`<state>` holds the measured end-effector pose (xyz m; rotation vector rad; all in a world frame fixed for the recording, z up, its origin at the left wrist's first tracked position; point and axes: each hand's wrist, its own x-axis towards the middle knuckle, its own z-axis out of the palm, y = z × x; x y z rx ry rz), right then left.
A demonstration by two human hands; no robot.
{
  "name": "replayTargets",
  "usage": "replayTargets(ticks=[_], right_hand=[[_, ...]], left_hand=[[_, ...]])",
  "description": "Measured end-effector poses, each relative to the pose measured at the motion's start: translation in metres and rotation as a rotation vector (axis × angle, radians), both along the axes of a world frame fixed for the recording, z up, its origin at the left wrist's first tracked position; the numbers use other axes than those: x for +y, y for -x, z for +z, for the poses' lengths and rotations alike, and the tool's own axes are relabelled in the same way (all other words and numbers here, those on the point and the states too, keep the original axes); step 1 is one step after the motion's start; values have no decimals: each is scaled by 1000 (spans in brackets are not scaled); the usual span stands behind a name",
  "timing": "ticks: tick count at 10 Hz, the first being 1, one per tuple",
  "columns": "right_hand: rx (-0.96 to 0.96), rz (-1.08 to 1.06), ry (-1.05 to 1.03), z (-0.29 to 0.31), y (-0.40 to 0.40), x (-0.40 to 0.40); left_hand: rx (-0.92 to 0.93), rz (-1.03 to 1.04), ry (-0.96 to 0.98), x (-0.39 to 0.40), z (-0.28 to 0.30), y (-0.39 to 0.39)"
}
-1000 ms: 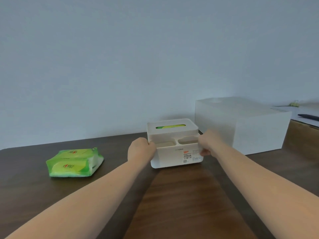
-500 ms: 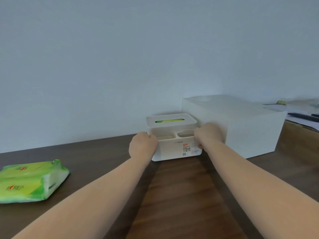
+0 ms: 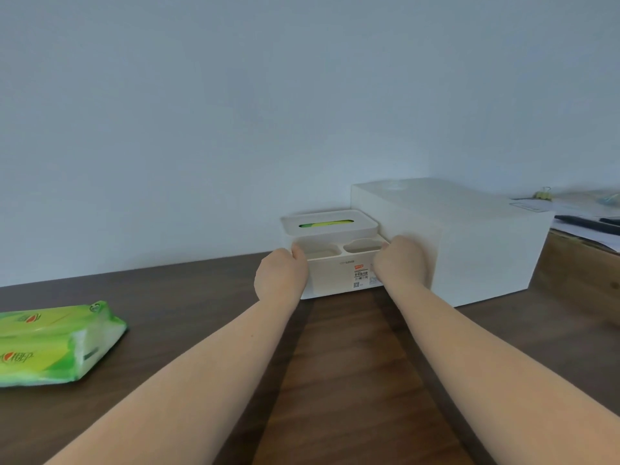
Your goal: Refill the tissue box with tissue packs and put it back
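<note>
The white tissue box (image 3: 337, 280) stands on the dark wooden table near the wall, its lid on and a green tissue pack showing through the top slot. Two empty compartments sit along its front. My left hand (image 3: 280, 278) grips the box's left side and my right hand (image 3: 401, 263) grips its right side. A second green tissue pack (image 3: 50, 344) lies on the table at the far left, apart from both hands.
A large white rectangular box (image 3: 469, 243) stands right next to the tissue box, touching or nearly touching its right side. Behind it at the far right lie papers and dark pens (image 3: 587, 223). The wall rises just behind the boxes.
Both hands have slid the tissue box back and to the right, up against the large white box. The view has shifted right, so the loose green pack sits nearer the left edge.
</note>
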<state>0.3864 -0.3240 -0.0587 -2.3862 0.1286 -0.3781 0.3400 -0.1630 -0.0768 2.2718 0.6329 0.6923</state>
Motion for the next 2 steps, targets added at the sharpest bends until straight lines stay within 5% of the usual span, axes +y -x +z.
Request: replayTargets(ticks=[2], right_hand=[[-2, 86, -256, -6, 8, -18]], left_hand=[[21, -26, 49, 5, -14, 24]])
